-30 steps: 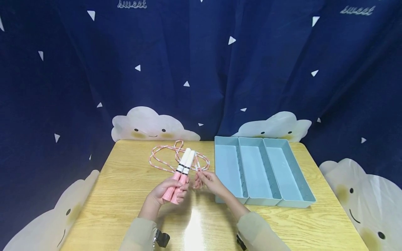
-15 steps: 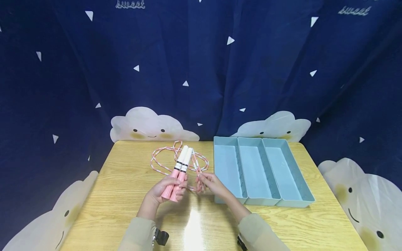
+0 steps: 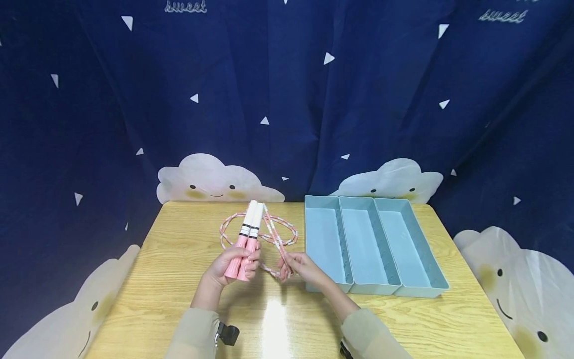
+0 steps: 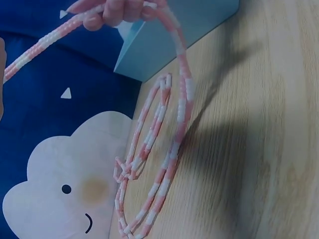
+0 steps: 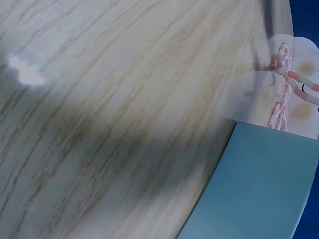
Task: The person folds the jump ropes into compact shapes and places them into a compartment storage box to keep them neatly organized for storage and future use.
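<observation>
My left hand [image 3: 223,265] grips the two pink-and-white handles [image 3: 244,242] of a jump rope side by side, their white ends pointing away from me. From those ends, strands of the pink-and-white beaded rope [image 3: 275,238] run to my right hand [image 3: 303,266], which pinches them between thumb and fingers. In the left wrist view, the fingers [image 4: 114,12] hold the strands at the top, and the beaded rope [image 4: 183,99] hangs down from them onto the table. The rest lies in loose loops behind both hands. The right wrist view shows neither hand.
Three light-blue bins [image 3: 324,239] stand side by side on the wooden table [image 3: 179,309], just right of my right hand. A dark blue curtain [image 3: 287,99] with white clouds hangs behind the table's back edge.
My left hand has moved left and slightly away from me with the handles. The strands between the hands have lengthened, and the right hand has stayed nearly in place, keeping its pinch.
</observation>
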The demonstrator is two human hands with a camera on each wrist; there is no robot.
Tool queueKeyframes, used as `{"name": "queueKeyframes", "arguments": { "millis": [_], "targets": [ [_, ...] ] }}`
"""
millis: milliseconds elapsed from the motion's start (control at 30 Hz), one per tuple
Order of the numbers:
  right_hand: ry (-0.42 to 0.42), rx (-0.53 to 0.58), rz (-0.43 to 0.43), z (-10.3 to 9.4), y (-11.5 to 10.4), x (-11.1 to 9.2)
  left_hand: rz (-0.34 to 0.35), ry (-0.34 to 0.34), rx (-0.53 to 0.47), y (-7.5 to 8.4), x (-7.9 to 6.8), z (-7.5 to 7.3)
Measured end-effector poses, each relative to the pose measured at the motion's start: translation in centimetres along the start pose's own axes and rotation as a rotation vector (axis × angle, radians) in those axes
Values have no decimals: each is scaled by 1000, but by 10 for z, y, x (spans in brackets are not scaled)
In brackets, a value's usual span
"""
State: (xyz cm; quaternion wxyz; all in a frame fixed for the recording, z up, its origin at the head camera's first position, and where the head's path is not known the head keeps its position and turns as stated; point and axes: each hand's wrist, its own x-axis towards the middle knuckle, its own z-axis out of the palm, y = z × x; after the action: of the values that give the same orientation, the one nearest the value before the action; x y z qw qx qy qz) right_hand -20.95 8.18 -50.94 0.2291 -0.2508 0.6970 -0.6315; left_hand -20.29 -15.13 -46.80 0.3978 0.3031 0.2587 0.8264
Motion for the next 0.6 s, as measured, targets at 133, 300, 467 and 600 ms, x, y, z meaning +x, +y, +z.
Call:
{"name": "queueKeyframes", "arguments": {
  "millis": [133, 300, 467, 600],
  "targets": [
    [-1, 10, -11, -1, 6, 1, 19, 3, 4, 2, -1, -1],
    [-18, 34, -15, -6, 23, 4, 73, 8, -10, 7, -3, -1],
    [-33, 48, -20, -8, 25, 5, 103, 43, -1, 11, -8, -3],
    [-44, 65, -30, -9, 23, 3, 110, 56, 0, 13, -9, -3]
  ]
}}
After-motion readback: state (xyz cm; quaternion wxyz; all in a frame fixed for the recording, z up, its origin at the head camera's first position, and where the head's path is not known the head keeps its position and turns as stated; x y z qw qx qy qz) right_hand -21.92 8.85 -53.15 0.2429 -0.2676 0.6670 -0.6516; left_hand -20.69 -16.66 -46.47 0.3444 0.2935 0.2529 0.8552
